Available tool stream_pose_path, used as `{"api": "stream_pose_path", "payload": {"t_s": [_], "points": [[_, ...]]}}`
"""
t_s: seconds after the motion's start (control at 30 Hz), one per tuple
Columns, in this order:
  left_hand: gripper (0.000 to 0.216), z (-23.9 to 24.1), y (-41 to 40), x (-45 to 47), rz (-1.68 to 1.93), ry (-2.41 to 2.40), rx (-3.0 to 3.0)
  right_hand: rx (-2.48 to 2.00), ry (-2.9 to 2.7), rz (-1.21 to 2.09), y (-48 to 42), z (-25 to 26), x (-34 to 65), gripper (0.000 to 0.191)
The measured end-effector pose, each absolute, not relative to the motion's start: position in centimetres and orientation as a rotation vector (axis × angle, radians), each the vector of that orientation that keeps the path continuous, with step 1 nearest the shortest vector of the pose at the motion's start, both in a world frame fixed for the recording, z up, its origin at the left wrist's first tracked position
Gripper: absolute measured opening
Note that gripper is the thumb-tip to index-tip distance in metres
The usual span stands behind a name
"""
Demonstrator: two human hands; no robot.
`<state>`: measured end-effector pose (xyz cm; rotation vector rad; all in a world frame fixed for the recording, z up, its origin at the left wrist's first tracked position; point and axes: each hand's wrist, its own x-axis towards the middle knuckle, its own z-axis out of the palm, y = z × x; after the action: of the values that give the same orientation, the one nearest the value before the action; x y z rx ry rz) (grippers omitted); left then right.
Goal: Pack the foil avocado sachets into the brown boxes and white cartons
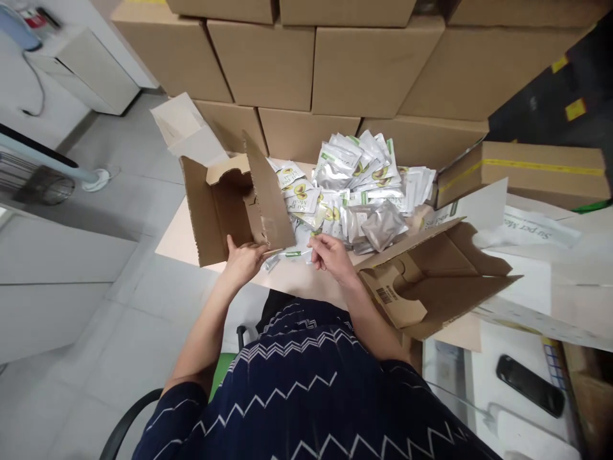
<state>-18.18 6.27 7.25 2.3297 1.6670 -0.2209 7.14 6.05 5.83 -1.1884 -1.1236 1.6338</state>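
I sit at a table [182, 239] heaped with several silver sachets [357, 182] printed with avocados. My left hand [243, 260] rests against the lower edge of an open cardboard box [225, 207] lying on its side, fingers curled on one end of a thin sachet [292, 253]. My right hand [330, 255] pinches the other end of that sachet just in front of the heap. Another opened cardboard box [440, 281] lies to the right of my right hand.
Stacked brown cartons [368, 64] wall off the back of the table. A flat taped carton [527, 169] sits at right above white printed sheets [531, 233]. A black phone [529, 385] lies at lower right. Grey floor and a white cabinet [86, 67] are at left.
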Motion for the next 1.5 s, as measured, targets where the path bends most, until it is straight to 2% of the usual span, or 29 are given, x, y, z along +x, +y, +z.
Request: {"api": "stream_pose_path", "payload": {"t_s": [0.1,0.2,0.27,0.37,0.53,0.63,0.73,0.77,0.9,0.93,1.03,1.17,1.3,1.4,1.5], "points": [[0.033,8.5,4.1,-17.6,-0.362,1.692,2.397,-0.982,-1.357,1.259,4.9,11.5,4.8,0.03],[0.039,9.6,1.4,-16.7,-0.476,1.721,2.445,-0.788,-1.979,0.928,5.2,16.0,2.4,0.022],[0.042,10.3,-0.5,-16.2,-0.554,1.722,2.457,-0.82,-2.419,0.741,6.1,17.7,0.7,0.017],[0.042,11.4,-3.0,-16.0,-0.672,1.686,2.438,-1.109,-2.805,0.555,8.0,18.1,-1.3,0.016],[0.039,12.0,-6.3,-17.1,-0.694,1.685,2.412,-1.318,-2.691,0.348,11.5,15.8,-2.7,0.027],[0.035,11.5,-7.8,-18.1,-0.562,1.693,2.372,-1.321,-2.628,0.45,14.4,13.4,-2.7,0.05],[0.037,11.1,-8.8,-19.1,-0.497,1.71,2.368,-1.267,-2.625,0.745,16.9,11.0,-2.9,0.072],[0.037,11.0,-9.1,-19.4,-0.509,1.713,2.375,-1.243,-2.648,0.838,17.6,10.4,-3.1,0.068],[0.043,10.3,-10.6,-20.6,-0.511,1.684,2.384,-1.142,-2.801,0.92,18.5,8.7,-4.6,0.017],[0.046,10.0,-11.0,-20.9,-0.492,1.687,2.36,-1.103,-2.827,0.923,18.5,8.5,-5.1,0.011],[0.05,9.4,-12.7,-21.8,-0.481,1.768,2.212,-0.896,-2.769,1.166,18.8,8.3,-6.6,0.011],[0.051,9.5,-14.6,-24.0,-0.53,1.952,2.029,-0.768,-2.134,1.568,20.6,7.6,-7.3,0.028],[0.041,10.4,-15.9,-27.4,-0.584,2.179,1.828,-1.15,-1.623,1.444,21.7,3.9,-6.3,0.032],[0.038,10.8,-16.1,-29.2,-0.601,2.279,1.718,-1.441,-1.858,1.17,20.0,0.0,-5.5,0.025],[0.038,10.7,-15.4,-29.2,-0.58,2.277,1.711,-1.539,-2.249,0.901,16.8,-3.3,-5.1,0.031]]}}
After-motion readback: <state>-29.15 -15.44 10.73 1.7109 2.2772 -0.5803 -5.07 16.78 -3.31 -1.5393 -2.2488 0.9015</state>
